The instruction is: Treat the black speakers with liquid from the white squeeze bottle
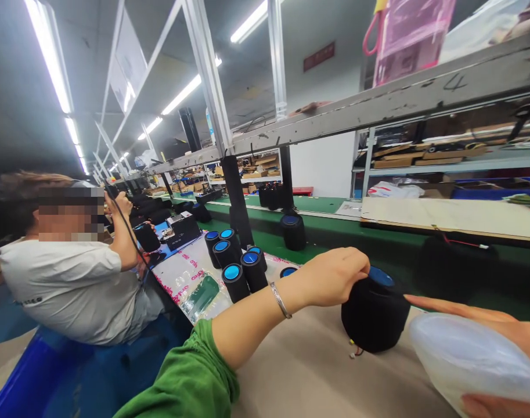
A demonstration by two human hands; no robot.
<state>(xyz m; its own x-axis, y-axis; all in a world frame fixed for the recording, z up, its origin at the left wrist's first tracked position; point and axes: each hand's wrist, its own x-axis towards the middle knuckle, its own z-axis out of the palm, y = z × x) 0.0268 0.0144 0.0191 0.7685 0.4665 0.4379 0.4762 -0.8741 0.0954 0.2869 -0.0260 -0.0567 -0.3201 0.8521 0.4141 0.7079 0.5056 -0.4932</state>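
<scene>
Right hand gripping white pouch, left hand apparently clasping black cylinder.

The left arm wears a green sleeve, pushed up and bunched near the elbow. A thin silver bracelet goes around the left wrist.

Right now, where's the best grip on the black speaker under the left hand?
Probably around the round side wall, coming from above. The speaker stands upright on the bench, blue top up, and its sides bulge evenly, so fingers can wrap it. The left hand already rests on its upper left edge. Leave the small wire at the base alone. The right hand holds a bag.
</scene>
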